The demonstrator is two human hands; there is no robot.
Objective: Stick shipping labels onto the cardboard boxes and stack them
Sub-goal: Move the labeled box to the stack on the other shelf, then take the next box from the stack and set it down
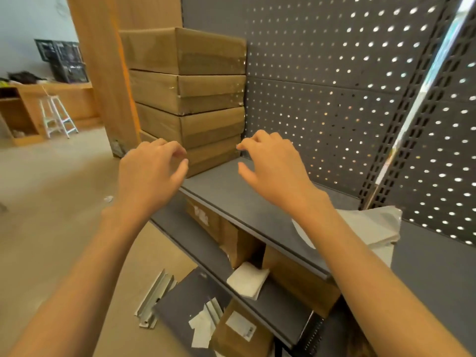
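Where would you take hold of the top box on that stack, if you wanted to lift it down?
Probably by its two short ends, both hands coming from the front: the top box is wide and flat, and the pegboard blocks its back.

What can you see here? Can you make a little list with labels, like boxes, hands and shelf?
stack: four cardboard boxes piled on the shelf, at its left end
left hand: holds nothing, fingers loosely curled, in front of the lowest box
right hand: holds nothing, over the shelf, right of the stack
behind: grey pegboard
lower shelf: more boxes, white paper
floor: box with a label
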